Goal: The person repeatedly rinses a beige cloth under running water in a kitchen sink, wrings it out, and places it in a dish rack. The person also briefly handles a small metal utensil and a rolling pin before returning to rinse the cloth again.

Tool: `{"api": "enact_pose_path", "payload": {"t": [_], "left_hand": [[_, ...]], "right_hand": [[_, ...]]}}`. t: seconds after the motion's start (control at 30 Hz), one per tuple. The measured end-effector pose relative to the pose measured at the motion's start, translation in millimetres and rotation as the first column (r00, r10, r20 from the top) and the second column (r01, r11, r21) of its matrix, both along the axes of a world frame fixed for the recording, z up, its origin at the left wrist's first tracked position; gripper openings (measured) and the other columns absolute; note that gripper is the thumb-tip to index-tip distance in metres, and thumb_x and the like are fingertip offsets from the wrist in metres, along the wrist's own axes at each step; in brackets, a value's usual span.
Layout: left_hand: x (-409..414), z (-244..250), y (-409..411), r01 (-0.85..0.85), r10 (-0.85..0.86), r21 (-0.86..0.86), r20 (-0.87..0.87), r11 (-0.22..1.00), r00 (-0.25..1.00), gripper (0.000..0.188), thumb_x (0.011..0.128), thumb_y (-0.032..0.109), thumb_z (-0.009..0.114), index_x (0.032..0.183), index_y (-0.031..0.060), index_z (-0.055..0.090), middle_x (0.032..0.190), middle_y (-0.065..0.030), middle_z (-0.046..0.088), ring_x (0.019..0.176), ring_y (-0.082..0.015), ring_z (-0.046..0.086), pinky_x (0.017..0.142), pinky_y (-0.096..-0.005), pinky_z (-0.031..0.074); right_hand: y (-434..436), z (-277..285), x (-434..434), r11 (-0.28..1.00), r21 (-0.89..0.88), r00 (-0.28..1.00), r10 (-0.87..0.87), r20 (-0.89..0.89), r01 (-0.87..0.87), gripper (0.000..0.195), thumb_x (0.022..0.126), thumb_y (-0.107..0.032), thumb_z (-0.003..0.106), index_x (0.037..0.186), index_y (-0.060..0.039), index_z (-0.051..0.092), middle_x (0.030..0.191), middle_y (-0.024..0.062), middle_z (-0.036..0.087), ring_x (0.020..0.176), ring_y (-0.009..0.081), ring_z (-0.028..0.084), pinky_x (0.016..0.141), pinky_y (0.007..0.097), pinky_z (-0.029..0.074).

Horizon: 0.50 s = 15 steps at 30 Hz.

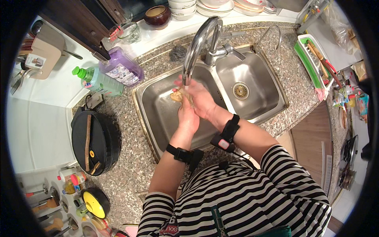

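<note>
Under the spout of a chrome faucet (191,50), both hands meet over the left basin of a steel double sink (160,124). A light brown, wrinkled item (176,96), its kind unclear, shows between the fingers. My left hand (188,117) is below and beside it, thumb pointing up towards the spout. My right hand (202,99) is cupped on the other side, its fingers partly blurred. Which hand bears the item cannot be told. Water seems to run onto the hands. Black straps with small devices circle both wrists.
Left of the sink stand a green pump bottle (102,81), a purple bottle (124,66) and a round black appliance (111,142). Bowls (182,10) and plates line the ledge behind. The right basin (251,86) has a strainer drain. A green-and-white utensil tray (308,62) sits at right.
</note>
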<state>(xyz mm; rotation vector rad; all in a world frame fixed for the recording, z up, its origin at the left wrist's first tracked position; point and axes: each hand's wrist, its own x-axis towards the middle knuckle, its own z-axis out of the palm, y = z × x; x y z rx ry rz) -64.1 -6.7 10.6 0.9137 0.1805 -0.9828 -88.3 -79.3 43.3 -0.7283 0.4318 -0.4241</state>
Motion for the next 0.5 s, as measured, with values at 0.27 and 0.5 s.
{"api": "enact_pose_path", "payload": {"t": [0.27,0.5], "left_hand": [[-3,-19,2,0.133,-0.246,0.249,0.506,0.959,0.827,0.050,0.102,0.026,0.037,0.146,0.0057,0.025,0.142,-0.0122,0.037,0.129,-0.0216,0.038,0.103,-0.0354,0.036],[12,-22,6,0.351,-0.357,0.126,0.026,0.928,0.934,0.036,0.100,0.031,0.039,0.128,0.0079,0.045,0.120,-0.0077,0.057,0.109,-0.0223,0.056,0.095,-0.0395,0.044]], "right_hand": [[-19,-27,11,0.979,0.205,0.968,0.049,-0.244,0.002,0.029,0.101,-0.028,0.043,0.116,-0.0063,0.055,0.098,0.0042,0.060,0.078,0.0153,0.056,0.069,0.0318,0.049],[-30,-21,16,0.996,-0.004,0.907,0.084,-0.412,-0.094,0.038,0.101,-0.033,0.040,0.100,-0.0030,0.062,0.086,0.0052,0.062,0.078,0.0194,0.059,0.072,0.0356,0.049]]}}
